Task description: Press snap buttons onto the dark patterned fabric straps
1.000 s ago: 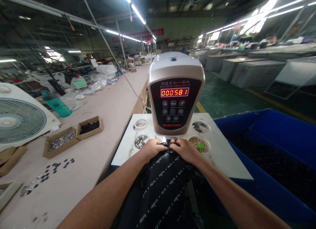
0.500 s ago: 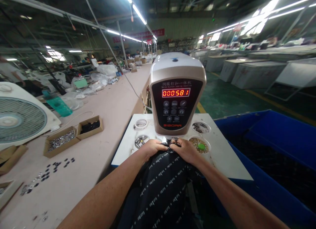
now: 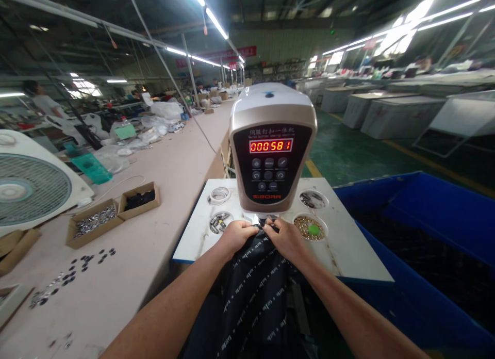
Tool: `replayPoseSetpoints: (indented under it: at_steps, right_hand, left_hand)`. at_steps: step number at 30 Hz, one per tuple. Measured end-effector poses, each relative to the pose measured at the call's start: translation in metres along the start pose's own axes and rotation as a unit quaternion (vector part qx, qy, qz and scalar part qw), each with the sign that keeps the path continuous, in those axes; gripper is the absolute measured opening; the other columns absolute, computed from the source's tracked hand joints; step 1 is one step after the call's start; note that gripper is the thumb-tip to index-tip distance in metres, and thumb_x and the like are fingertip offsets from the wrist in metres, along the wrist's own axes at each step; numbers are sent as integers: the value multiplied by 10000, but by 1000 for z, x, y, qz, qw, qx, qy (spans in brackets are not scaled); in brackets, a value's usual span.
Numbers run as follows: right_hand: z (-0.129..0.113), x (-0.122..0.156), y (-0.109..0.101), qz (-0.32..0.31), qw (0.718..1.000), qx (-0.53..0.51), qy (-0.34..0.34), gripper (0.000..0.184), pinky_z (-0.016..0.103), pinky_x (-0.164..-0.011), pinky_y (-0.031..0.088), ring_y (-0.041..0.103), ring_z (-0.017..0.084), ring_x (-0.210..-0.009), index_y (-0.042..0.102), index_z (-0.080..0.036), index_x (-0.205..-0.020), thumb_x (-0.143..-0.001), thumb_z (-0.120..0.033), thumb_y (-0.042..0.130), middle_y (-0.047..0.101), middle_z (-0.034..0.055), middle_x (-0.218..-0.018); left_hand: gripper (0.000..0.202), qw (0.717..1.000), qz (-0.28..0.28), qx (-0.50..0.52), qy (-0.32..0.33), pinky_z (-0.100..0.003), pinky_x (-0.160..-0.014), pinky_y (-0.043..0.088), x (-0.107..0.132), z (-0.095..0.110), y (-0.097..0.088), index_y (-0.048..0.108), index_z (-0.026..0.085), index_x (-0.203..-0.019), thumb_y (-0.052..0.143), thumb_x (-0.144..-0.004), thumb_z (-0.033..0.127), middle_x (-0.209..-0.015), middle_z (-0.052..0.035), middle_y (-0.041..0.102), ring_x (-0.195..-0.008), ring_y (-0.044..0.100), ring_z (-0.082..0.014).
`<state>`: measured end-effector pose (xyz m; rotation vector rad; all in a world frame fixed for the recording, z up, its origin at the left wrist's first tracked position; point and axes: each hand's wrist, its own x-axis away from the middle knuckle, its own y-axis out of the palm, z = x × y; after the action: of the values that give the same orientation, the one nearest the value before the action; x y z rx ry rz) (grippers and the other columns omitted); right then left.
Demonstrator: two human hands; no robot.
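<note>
A button attaching machine with a red display reading 000581 stands in front of me. Just under its head, my left hand pinches the edge of a black garment printed with white lettering. My right hand grips the same edge close beside it, thumb and fingers closed. Between the hands, the cloth edge lies at the machine's working point, where fine detail is hidden by the fingers. From there the garment hangs down toward me between my forearms.
Round wells in the white machine table hold gold studs with a green cap and metal parts. On the left bench are cardboard boxes, loose black buttons and a fan. A blue bin stands right.
My right hand has shifted slightly left, closer to my left hand, and the garment's folds have narrowed. The display still reads 000581. A person at far left shows more fully.
</note>
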<state>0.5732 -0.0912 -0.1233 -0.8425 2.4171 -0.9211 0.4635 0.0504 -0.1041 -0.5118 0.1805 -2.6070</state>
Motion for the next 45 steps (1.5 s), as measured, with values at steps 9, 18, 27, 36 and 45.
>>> replayPoseSetpoints:
  at_steps: [9, 18, 27, 36, 45]
  right_hand:
    - [0, 0, -2, -12, 999, 37, -14, 231, 286, -774, 465, 725, 244, -936, 745, -252, -999, -939, -371, 555, 792, 49, -967]
    - [5, 1, -5, -35, 992, 100, -62, 296, 299, -797, 466, 730, 260, -946, 735, -257, -1095, -1005, -372, 476, 790, 76, -1041]
    - [6, 1, -4, -36, 987, 134, -75, 307, 286, -792, 466, 732, 252, -955, 720, -271, -1106, -1022, -379, 445, 788, 69, -1052]
    - [8, 1, -2, -31, 989, 126, -66, 298, 279, -795, 463, 731, 250, -978, 718, -277, -1107, -1016, -380, 453, 786, 58, -1078]
    - [6, 1, -3, -32, 996, 64, -49, 291, 300, -841, 458, 724, 259, -992, 728, -257, -1088, -1004, -369, 473, 786, 74, -1053]
  left_hand:
    - [200, 995, 84, -45, 31, -253, -621, 390, -9, -11, 4, 598, 174, -816, 698, -685, 287, -686, 19, 620, -654, 547, -146]
    - [158, 985, 66, -110, 119, -255, -625, 367, -13, -18, -1, 564, 192, -795, 640, -777, 330, -650, 38, 585, -648, 538, -144]
    - [171, 978, 76, -140, 137, -258, -634, 354, -13, -20, -1, 572, 198, -807, 631, -807, 359, -661, 40, 596, -659, 549, -145]
    - [170, 978, 74, -137, 140, -256, -641, 369, -16, -22, 0, 569, 193, -804, 629, -802, 352, -656, 37, 595, -655, 546, -144]
    - [191, 974, 75, -164, 133, -277, -679, 421, -15, -17, 0, 592, 193, -813, 611, -799, 382, -711, 11, 649, -705, 605, -170]
